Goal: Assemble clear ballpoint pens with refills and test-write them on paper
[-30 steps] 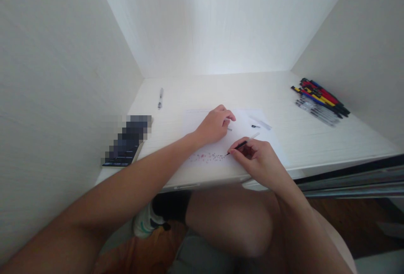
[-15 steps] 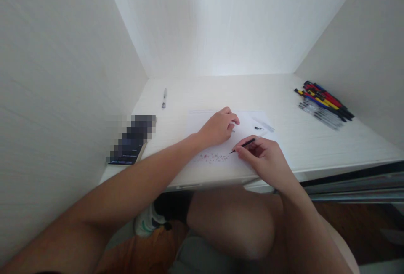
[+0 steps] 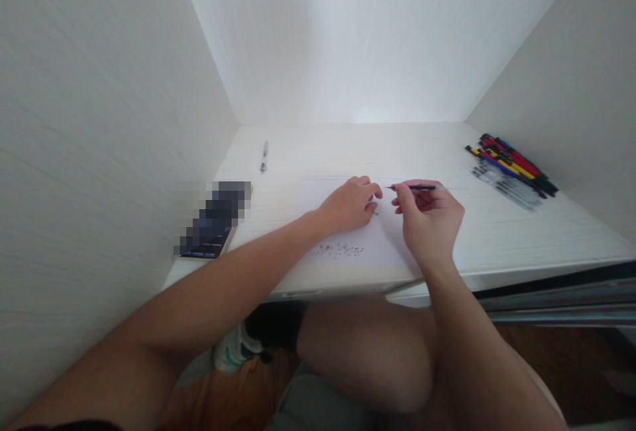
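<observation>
My right hand (image 3: 430,209) is closed in a pinch around a thin black pen refill (image 3: 422,187). The refill lies nearly level above the paper, its fine tip pointing left toward my left hand. My left hand (image 3: 350,204) rests on the white sheet of paper (image 3: 342,229) with its fingers curled. A small dark bit (image 3: 376,213) shows at its thumb; what it belongs to is hidden. Small black and reddish marks (image 3: 340,249) are scattered over the lower part of the sheet.
Several pens (image 3: 519,163) with black, red, yellow and blue parts lie piled at the right, clear tubes (image 3: 507,186) beside them. A clear pen (image 3: 264,156) lies at the back left. A pixelated dark device (image 3: 213,226) sits by the left wall (image 3: 124,120).
My right hand has lifted the refill from the marks and moved up and right; the tip now points left rather than down at the paper. My left hand has shifted slightly right.
</observation>
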`<state>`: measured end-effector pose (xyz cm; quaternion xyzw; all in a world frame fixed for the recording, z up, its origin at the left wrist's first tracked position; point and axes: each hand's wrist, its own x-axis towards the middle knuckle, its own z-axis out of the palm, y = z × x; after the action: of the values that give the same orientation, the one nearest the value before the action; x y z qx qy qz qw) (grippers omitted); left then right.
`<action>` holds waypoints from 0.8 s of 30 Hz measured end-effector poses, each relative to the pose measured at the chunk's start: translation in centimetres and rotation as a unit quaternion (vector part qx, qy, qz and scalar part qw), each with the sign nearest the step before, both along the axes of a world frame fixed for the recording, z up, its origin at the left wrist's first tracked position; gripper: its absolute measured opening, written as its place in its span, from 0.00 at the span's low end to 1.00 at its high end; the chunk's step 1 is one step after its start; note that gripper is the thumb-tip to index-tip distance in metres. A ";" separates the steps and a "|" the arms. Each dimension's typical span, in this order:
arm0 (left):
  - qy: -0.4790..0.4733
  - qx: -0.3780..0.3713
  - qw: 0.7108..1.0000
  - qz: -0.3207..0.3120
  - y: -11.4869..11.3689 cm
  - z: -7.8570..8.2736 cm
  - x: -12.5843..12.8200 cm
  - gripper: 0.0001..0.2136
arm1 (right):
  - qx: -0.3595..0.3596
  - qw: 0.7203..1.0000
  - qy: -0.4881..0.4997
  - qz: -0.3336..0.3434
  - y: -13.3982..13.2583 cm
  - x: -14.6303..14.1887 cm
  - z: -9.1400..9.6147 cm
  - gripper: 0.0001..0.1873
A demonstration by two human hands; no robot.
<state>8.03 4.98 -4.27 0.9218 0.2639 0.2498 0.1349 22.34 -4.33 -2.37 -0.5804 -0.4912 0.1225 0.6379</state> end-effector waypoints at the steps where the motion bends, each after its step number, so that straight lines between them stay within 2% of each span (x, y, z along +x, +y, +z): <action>1: 0.005 0.003 1.000 -0.003 0.0 0.0 0.0 0.10 | 0.004 1.000 -0.005 0.001 0.9 0.2 0.2 0.10; 4: 0.035 0.012 0.999 -0.016 -0.3 0.2 0.1 0.08 | -0.015 1.000 -0.003 0.009 4.0 0.8 0.3 0.11; 8: 0.081 0.020 0.996 -0.041 -0.8 0.7 0.2 0.08 | -0.101 0.993 0.005 0.065 7.8 1.4 -0.4 0.11; 10: 0.103 0.027 0.994 -0.038 -1.1 0.9 0.3 0.10 | -0.120 0.988 -0.015 0.092 8.9 1.5 -0.9 0.12; 15: 0.156 0.045 0.987 0.017 -2.2 1.3 0.4 0.14 | -0.135 0.981 -0.034 0.134 9.9 1.9 -1.8 0.12; 19: 0.160 0.084 0.982 0.061 -3.3 2.4 0.6 0.21 | -0.148 0.976 -0.054 0.149 10.2 2.2 -2.1 0.13; 24: 0.184 0.057 0.981 0.021 -4.2 3.7 0.7 0.23 | -0.158 0.973 -0.092 0.140 10.4 2.2 -2.6 0.12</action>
<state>8.76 0.73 -0.52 0.9524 0.2889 0.0939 0.0258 24.59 6.10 -5.02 -0.6078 -0.5986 0.2328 0.4670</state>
